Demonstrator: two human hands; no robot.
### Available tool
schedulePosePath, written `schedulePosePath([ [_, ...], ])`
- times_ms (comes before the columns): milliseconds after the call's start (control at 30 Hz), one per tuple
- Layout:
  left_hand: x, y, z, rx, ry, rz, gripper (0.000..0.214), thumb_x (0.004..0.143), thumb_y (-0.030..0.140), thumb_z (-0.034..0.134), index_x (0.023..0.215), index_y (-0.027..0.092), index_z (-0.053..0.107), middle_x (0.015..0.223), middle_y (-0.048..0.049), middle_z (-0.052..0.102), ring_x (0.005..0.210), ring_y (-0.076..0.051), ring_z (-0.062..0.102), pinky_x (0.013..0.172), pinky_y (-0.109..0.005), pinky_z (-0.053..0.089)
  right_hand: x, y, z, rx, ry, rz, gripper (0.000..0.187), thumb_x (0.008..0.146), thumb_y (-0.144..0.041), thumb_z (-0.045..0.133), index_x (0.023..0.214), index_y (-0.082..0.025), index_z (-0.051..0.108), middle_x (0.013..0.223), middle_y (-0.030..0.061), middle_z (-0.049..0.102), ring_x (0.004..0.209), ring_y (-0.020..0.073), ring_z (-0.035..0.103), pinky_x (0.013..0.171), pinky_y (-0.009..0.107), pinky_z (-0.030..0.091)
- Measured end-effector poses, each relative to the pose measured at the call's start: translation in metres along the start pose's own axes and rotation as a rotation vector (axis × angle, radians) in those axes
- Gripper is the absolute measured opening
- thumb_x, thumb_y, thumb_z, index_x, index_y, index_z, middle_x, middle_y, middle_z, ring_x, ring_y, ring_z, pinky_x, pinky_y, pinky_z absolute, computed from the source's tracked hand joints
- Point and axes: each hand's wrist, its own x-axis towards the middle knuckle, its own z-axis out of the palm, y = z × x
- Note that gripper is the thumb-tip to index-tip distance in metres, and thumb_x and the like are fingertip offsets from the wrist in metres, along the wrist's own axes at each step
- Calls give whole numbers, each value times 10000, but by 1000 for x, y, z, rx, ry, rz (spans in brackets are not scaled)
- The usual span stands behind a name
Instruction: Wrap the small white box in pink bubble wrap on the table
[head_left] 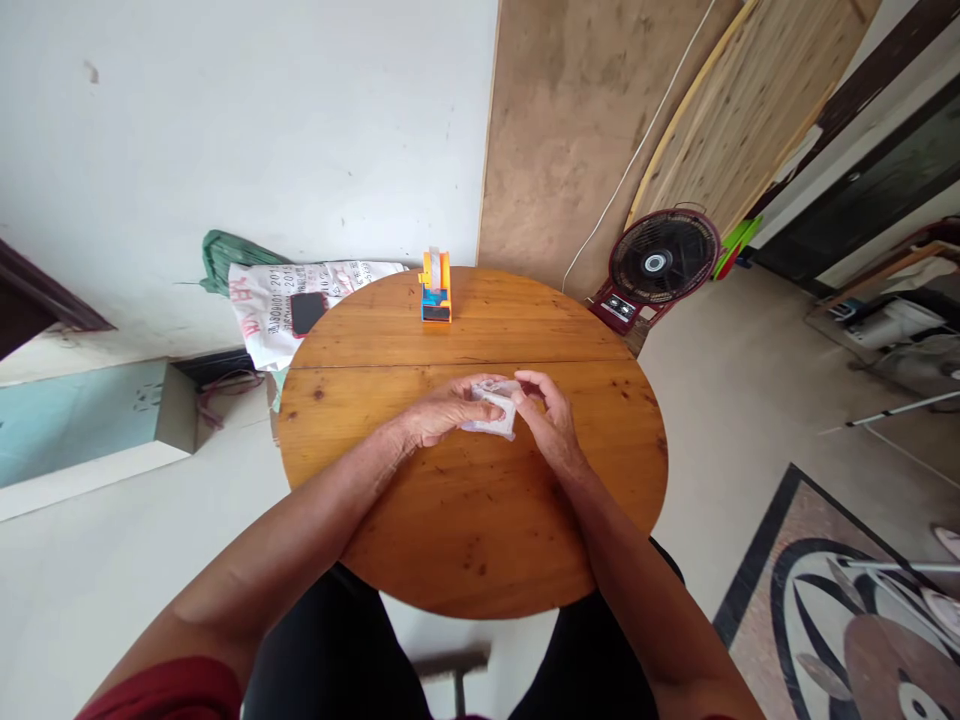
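Both my hands meet over the middle of a round wooden table (pixel 480 520). My left hand (pixel 442 412) lies on a small whitish folded packet (pixel 495 415) with its fingers pressing down on it. My right hand (pixel 547 415) pinches the packet's right edge between thumb and fingers. Part of the packet is hidden under my fingers. An orange and blue tape dispenser (pixel 436 286) stands at the table's far edge, well away from both hands.
A dark red floor fan (pixel 660 262) stands to the right behind the table. A printed white sack (pixel 285 300) with a green bag leans against the wall at the left. Wooden boards (pixel 600 130) lean on the wall behind.
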Motion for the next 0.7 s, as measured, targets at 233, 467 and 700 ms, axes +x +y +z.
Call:
schedulePosePath([
  [233, -2, -1, 1, 41, -79, -14, 644, 567, 237, 880, 1157, 164, 631, 967, -43, 686, 832, -173, 635, 813, -324, 495, 3, -3, -5, 5, 0, -76, 235, 843, -341, 637, 1055, -243, 659, 1126, 62, 669, 1039, 228, 628, 944, 395, 484],
  [467, -4, -4, 3, 122, -109, -1, 595, 582, 211, 878, 1124, 171, 634, 981, -25, 663, 867, -148, 600, 832, -280, 460, 6, -2, -7, 12, 75, -193, 121, 885, -279, 604, 824, -239, 700, 1029, 43, 685, 997, 192, 646, 933, 368, 499],
  [700, -1, -10, -2, 284, -117, 96, 512, 634, 262, 852, 1091, 174, 638, 931, -5, 640, 822, -127, 570, 788, -255, 437, 5, -13, -7, -34, 43, -190, 125, 863, -258, 618, 778, -240, 708, 881, 24, 709, 878, 179, 664, 836, 335, 521],
])
